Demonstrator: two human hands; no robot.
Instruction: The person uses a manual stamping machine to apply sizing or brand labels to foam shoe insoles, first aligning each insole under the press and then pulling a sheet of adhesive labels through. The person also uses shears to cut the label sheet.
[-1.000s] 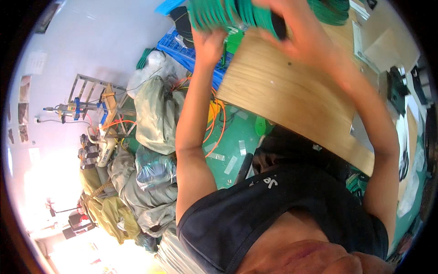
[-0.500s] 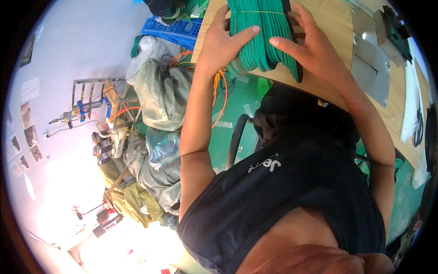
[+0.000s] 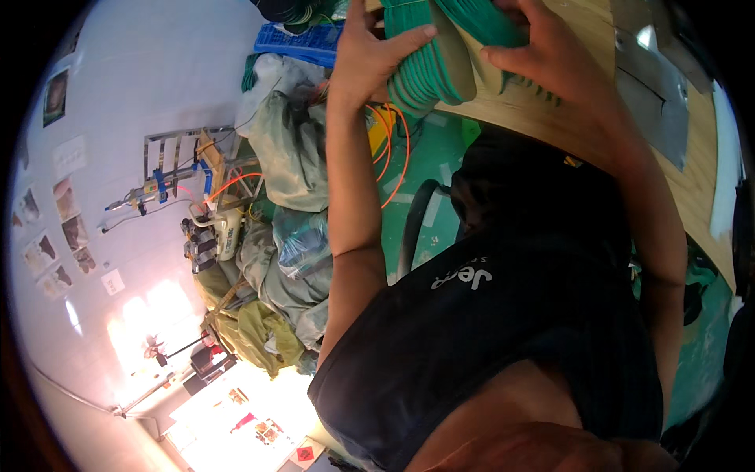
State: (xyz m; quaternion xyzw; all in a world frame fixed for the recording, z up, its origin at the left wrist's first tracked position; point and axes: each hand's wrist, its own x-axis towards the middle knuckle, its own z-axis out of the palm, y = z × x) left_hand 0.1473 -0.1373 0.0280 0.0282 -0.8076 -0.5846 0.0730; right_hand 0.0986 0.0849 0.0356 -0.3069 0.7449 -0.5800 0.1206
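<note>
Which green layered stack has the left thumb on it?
The left thin-layered, curved green stack: the bare left hand has its thumb on it. The right green stack is in the bare right hand.

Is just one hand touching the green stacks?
No, the left hand grips the left stack, and the right hand holds the right stack.

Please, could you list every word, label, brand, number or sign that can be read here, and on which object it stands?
Black shirt: pale chest lettering, upside down in view; I do not copy printed words.
Cream cylinder: dark lettering, too small to read.
White wall sheet: marks too small to read.
Red square card: dark mark, too blurred to read.
Green pieces in the left hand and right hand: no text visible.
</note>
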